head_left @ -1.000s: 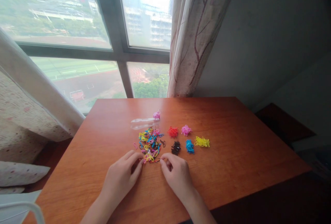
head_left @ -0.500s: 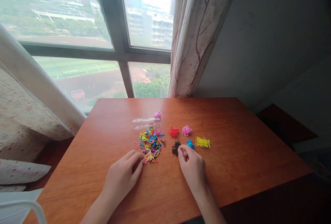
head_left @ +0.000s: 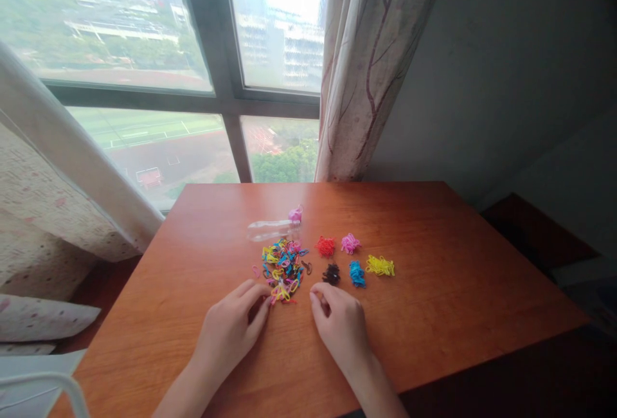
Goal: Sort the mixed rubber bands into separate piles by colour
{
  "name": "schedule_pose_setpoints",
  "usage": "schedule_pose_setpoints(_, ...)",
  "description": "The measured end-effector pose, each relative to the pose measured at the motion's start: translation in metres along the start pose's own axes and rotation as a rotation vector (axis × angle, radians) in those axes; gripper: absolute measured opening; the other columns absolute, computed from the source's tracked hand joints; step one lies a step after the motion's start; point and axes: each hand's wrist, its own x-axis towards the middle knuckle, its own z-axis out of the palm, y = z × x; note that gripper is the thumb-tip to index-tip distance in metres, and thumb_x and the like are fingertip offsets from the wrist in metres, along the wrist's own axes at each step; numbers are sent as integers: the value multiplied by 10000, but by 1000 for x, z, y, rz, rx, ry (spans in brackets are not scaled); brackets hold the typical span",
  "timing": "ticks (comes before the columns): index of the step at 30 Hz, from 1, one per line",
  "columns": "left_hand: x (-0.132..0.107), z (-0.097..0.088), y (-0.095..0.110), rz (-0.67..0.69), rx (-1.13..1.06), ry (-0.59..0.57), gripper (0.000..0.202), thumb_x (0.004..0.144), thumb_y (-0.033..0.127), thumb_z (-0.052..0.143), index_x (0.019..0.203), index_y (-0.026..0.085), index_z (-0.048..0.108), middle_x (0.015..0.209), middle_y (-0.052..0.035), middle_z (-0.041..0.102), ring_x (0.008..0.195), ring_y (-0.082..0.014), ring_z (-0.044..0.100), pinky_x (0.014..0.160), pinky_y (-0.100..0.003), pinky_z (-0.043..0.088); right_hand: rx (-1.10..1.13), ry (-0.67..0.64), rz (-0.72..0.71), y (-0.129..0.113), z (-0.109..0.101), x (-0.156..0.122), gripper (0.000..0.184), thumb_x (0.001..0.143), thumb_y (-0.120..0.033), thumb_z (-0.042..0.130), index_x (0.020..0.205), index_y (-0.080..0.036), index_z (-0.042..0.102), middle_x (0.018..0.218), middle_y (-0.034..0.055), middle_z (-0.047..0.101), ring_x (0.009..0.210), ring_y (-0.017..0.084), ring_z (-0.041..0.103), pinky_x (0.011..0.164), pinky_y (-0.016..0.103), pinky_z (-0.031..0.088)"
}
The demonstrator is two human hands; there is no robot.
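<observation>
A mixed heap of small coloured rubber bands point(head_left: 284, 265) lies on the wooden table. At its near left edge, my left hand point(head_left: 236, 321) has thumb and forefinger pinched on a pinkish rubber band point(head_left: 273, 300). My right hand point(head_left: 341, 320) hovers or rests just right of the heap, thumb and fingertips drawn together; whether anything is between them is hidden. Just beyond it is a small pile of black bands point(head_left: 331, 274). Single-colour piles of blue point(head_left: 357, 274), yellow point(head_left: 380, 266), red point(head_left: 326, 246) and pink bands point(head_left: 349, 244) lie farther right and back.
Behind the heap lies a clear plastic bottle-like container point(head_left: 270, 230) with a pink top point(head_left: 295, 213). The brown table point(head_left: 434, 244) meets a window point(head_left: 274, 148) and curtain point(head_left: 357, 83) at its back. A white curved object point(head_left: 53, 382) stands at lower left.
My right hand has moved left, from over the black and blue piles to beside the mixed heap, uncovering both piles. The left hand stays at the heap's edge.
</observation>
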Motion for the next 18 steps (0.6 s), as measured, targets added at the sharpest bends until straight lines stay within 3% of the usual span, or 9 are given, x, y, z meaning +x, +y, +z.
schedule_pose_setpoints(6,-1,1,-1,-12,2,-18,175,937,322,479,932,271,646,869,14,678,762,-150,662,636,-221,464,-50,-120,-40,-15,10,-3,150,899,-159,526,844,-238,642,750,-11,692,692,148,635,619,224,346)
schedule_pose_setpoints(18,-1,2,-2,-15,11,-38,190,952,331,456,953,269,636,905,11,676,784,-152,662,652,-230,467,-65,-178,-52,-19,9,1,105,892,-161,576,875,-248,632,764,-33,692,697,143,626,607,243,308)
